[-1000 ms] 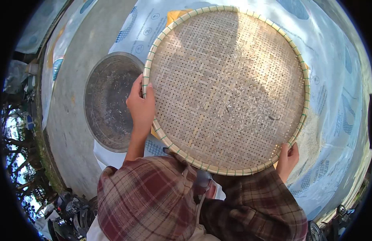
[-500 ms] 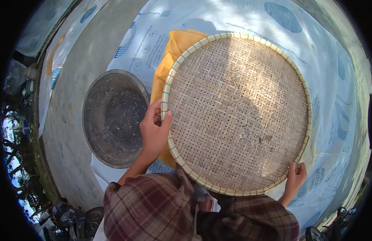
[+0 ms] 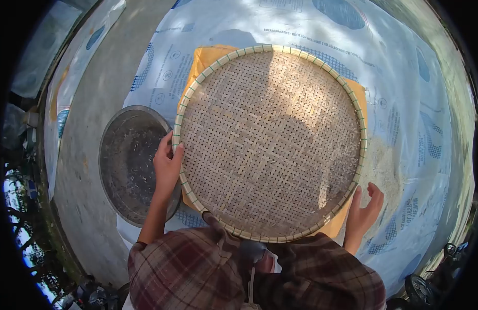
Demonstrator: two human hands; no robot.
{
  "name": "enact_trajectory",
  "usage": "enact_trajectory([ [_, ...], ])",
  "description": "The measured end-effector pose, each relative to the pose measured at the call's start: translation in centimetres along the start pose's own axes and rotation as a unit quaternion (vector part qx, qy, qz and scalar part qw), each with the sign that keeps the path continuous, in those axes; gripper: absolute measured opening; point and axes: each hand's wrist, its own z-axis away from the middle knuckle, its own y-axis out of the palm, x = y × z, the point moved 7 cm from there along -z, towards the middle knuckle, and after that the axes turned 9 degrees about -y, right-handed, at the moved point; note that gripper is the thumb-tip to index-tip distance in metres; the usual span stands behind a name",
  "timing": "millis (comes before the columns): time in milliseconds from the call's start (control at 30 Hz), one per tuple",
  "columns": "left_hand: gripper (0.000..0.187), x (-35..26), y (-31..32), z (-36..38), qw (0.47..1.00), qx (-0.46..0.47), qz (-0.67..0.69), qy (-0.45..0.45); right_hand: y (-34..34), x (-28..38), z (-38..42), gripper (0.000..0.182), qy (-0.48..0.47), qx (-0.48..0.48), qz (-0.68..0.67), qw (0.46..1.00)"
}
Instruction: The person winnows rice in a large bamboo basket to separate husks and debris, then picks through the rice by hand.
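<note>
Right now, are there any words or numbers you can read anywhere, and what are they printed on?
Blue printing on the white plastic sheet: lines of letters and small round signs, upside down or sideways and too small and blurred to read.
Woven bamboo tray: no writing.
Metal basin: no writing.
Yellow cloth under the tray: no writing.
So nothing can be quoted for sure.

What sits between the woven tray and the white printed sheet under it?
In the head view, a yellow cloth lies between the woven tray and the white printed sheet, showing past the tray's rim on several sides.
</note>
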Motion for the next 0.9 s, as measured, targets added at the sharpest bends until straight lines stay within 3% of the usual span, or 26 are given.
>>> enact_trajectory([
  [100,0.036,-1.5,0.2,1.2,0.987,-0.069,-0.140,0.036,1.3,-4.2,2.7,0.036,0.094,0.086,-0.050,0.991],
  [267,0.036,-1.8,0.8,1.2,0.984,-0.092,-0.143,0.043,5.0,-2.6,5.7,0.035,0.178,0.070,-0.128,0.973],
  [333,0.035,-1.7,0.3,0.7,0.981,-0.111,-0.143,0.070,5.6,-2.8,5.9,0.035,0.302,0.079,-0.374,0.874],
  [400,0.035,-0.6,-0.3,-0.2,0.979,-0.115,-0.165,-0.021,4.7,-1.6,4.5,0.034,0.278,0.104,-0.390,0.872],
  [467,0.036,-0.7,-2.5,-0.9,0.987,-0.133,-0.090,0.005,4.5,1.5,3.3,0.034,0.260,0.141,-0.402,0.866],
  [533,0.039,-1.1,-3.3,-0.9,0.984,-0.162,-0.072,0.028,3.9,3.3,1.3,0.031,0.149,0.082,-0.396,0.902],
  [600,0.039,-2.5,-0.1,1.1,0.982,-0.147,-0.092,0.071,2.7,0.1,0.0,0.028,0.197,0.057,-0.345,0.916],
  [667,0.039,-3.1,1.3,2.0,0.980,-0.119,-0.113,0.115,0.6,-3.6,-0.6,0.015,0.254,-0.002,-0.411,0.876],
  [733,0.040,-1.6,2.8,1.5,0.999,-0.008,0.007,0.048,-1.0,-3.8,-1.1,0.016,0.176,0.178,-0.120,0.961],
  [800,0.039,-0.3,0.0,-0.4,0.998,-0.033,0.049,0.004,1.3,0.1,0.2,0.020,0.124,0.194,-0.143,0.963],
  [867,0.039,-0.2,-3.4,-1.8,0.991,-0.125,0.008,0.039,3.8,2.8,2.0,0.021,0.104,0.193,-0.172,0.960],
  [900,0.039,-0.9,-3.0,-1.6,0.991,-0.125,0.006,0.041,4.4,3.5,2.4,0.022,0.089,0.190,-0.199,0.957],
])
